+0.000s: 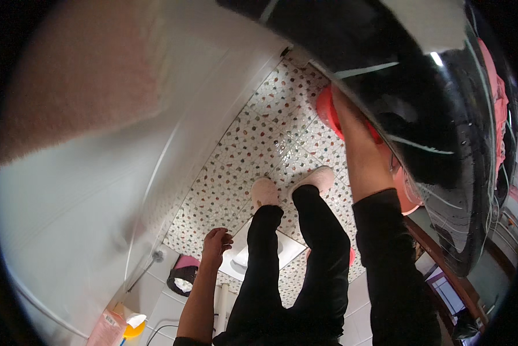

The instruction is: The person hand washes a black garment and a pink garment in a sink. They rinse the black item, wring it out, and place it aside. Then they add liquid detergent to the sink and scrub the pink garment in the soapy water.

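Note:
My left hand (217, 242) hangs beside my left leg above the tiled floor, its fingers loosely curled and slightly apart, with nothing in it. My right forearm (365, 161), in a pushed-up black sleeve, reaches forward and down under the edge of a glossy black counter (409, 109) with pale veins. It passes over a red basin (327, 108) on the floor, partly covered by the counter and my arm. The counter's edge hides my right fingers, so what they touch cannot be seen.
My feet in pale pink slippers (264, 191) stand on the speckled floor (218, 164), which shines wet ahead. A white squat toilet (293, 248) lies behind them. On the left are a white wall (97, 202), a pinkish towel (80, 75) and a dark bin (179, 279).

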Action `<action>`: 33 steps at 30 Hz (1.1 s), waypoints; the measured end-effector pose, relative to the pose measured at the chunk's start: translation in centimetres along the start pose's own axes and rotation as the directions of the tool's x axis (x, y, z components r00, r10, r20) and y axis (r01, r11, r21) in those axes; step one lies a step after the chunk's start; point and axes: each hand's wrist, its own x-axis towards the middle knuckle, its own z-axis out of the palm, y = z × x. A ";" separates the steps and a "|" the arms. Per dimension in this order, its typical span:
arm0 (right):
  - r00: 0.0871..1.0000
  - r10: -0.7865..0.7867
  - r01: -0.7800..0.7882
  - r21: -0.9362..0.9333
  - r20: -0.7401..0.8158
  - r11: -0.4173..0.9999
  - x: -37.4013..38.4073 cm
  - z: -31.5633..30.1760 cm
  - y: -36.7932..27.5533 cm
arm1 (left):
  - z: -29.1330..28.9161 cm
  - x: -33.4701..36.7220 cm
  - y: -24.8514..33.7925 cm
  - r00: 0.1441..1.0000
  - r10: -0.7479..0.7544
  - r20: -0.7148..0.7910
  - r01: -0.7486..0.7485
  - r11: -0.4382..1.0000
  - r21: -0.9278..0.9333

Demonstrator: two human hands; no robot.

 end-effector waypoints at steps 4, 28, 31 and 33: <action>0.996 0.063 -0.065 0.021 0.070 0.998 -0.1 0.5 0.1 | 0.0 0.1 0.9 0.999 0.027 0.030 -0.028 0.999 0.024; 0.570 0.436 -0.714 0.158 0.696 0.682 -10.1 -6.8 1.8 | 13.2 -8.3 13.6 0.900 0.343 0.269 -0.406 0.885 0.228; 0.519 0.432 -0.766 0.176 0.738 0.618 -10.3 -7.1 3.2 | 14.2 -7.5 13.8 0.884 0.314 0.346 -0.404 0.886 0.227; 0.494 0.382 -0.775 0.197 0.781 0.600 -11.3 -6.8 1.7 | 14.1 -8.1 13.5 0.897 0.324 0.300 -0.396 0.891 0.224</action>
